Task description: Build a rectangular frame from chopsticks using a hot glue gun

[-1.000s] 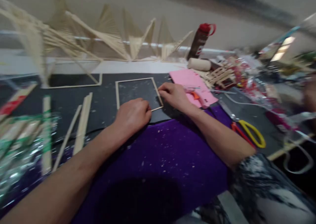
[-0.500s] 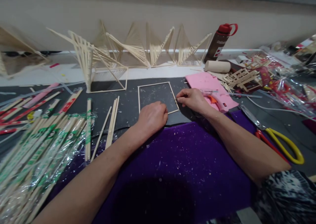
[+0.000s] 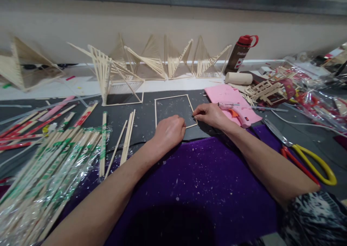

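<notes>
Two hands, one four-stick frame [image 3: 171, 97].
The left hand [image 3: 169, 132] lay clenched on its near side; the right hand [image 3: 210, 115] pinched a corner.

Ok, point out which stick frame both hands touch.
The bare flat square frame on the dark mat, between left hand and right hand. Other frames carry slanted sticks.

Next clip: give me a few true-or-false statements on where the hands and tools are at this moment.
1. Both the left hand and the right hand touch the square stick frame. True.
2. The yellow-handled scissors lie left of the frame. False: they lie far to its right.
3. The red-capped bottle is at the back by the wall. True.
4. The frame lies on the purple cloth. False: it lies on the dark mat beyond the cloth.
</notes>
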The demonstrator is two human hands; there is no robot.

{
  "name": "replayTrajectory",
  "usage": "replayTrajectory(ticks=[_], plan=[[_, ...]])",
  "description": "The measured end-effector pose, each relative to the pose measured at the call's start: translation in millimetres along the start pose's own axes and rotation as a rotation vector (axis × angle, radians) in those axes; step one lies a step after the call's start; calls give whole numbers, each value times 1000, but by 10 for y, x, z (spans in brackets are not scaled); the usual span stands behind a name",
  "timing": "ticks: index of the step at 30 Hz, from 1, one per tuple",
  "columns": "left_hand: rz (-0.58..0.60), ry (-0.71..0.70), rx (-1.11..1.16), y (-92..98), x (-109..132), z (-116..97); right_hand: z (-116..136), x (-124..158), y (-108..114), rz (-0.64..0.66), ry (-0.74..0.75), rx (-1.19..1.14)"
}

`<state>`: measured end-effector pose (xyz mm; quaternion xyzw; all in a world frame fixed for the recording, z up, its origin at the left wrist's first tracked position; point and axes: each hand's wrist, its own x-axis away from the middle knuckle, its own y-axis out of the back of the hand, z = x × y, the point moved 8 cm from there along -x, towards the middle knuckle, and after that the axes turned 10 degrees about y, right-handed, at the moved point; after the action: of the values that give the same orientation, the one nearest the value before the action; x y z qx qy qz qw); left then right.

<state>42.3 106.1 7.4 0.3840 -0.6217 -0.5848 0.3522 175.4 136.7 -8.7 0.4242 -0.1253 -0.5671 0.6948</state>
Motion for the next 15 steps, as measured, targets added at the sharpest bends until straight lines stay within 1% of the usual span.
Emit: replayTrajectory(ticks=[4,11,15], plan=[[4,-1,-6,8,-16,-8,29,3,-3,9,30,4],[16,19,-41,17,-30,-26,14,12,-24,26,-20,-2],[15,44,-37,24,-29,-25,19,13,-25,24,-23,-11]])
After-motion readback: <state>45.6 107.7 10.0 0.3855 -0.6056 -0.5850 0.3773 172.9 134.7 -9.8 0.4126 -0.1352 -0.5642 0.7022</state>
